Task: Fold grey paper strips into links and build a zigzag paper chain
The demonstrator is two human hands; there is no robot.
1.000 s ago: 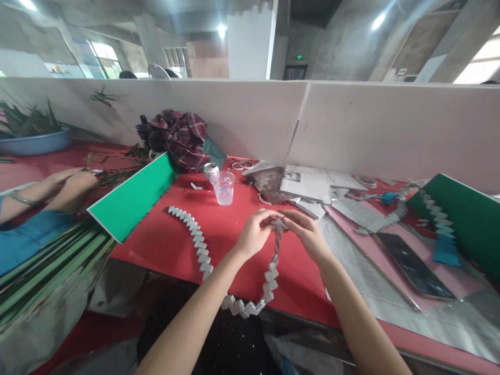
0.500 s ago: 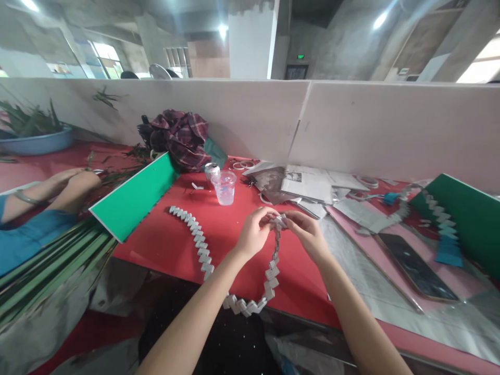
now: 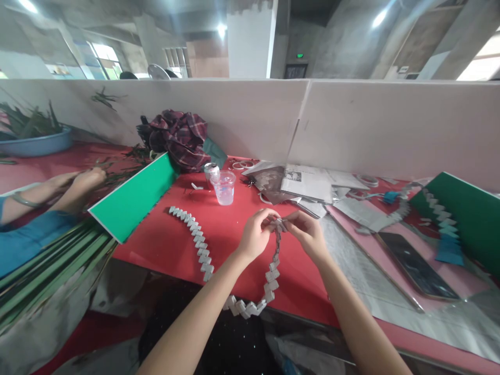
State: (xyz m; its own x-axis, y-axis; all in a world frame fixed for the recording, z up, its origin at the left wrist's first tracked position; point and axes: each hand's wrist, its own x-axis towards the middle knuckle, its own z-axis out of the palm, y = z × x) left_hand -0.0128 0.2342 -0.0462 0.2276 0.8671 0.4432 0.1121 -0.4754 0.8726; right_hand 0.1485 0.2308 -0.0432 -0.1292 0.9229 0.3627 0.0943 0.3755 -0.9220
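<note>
A zigzag chain of folded whitish paper links [image 3: 272, 276] hangs from my fingers down to the table's front edge. It dips over the edge, passes behind my left forearm, and its other end lies curved on the red table [image 3: 156, 239]. My left hand [image 3: 257, 233] pinches the chain's upper end from the left. From the right, my right hand [image 3: 307, 232] pinches the same end, thumb and fingertips close together. The small links between the fingertips are partly hidden.
A plastic cup [image 3: 225, 188] and a can [image 3: 211, 173] stand behind my hands. Papers [image 3: 307, 183] lie at the back, a phone [image 3: 416, 265] at right. Green dividers [image 3: 135, 198] flank the space. A co-worker's hands [image 3: 88, 182] and long leaves [image 3: 58, 271] are at left.
My fingers have shifted slightly at the chain's end, and the end has turned a little. The co-worker's hands at left have moved slightly. The rest of the chain is nearly still.
</note>
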